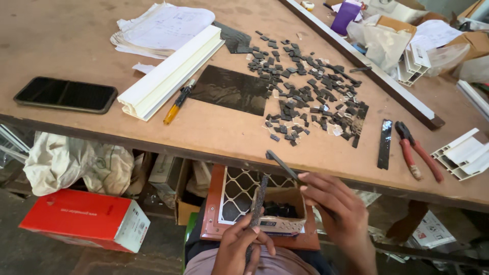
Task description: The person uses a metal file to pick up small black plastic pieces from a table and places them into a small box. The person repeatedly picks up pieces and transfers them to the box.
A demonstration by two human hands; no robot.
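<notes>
Hands hold dark strips just below table edge.

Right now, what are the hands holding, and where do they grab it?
The left hand grips a dark rough strip by its lower end. The right hand pinches a thin dark tool at its lower end.

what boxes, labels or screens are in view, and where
Red and white carton: on the floor at lower left, oblong.
Phone: flat on the table's left, dark blank screen.
Small open cardboard box: by the person's lap, pale label strip on its front.
Purple packet: upright at the table's far edge.
</notes>
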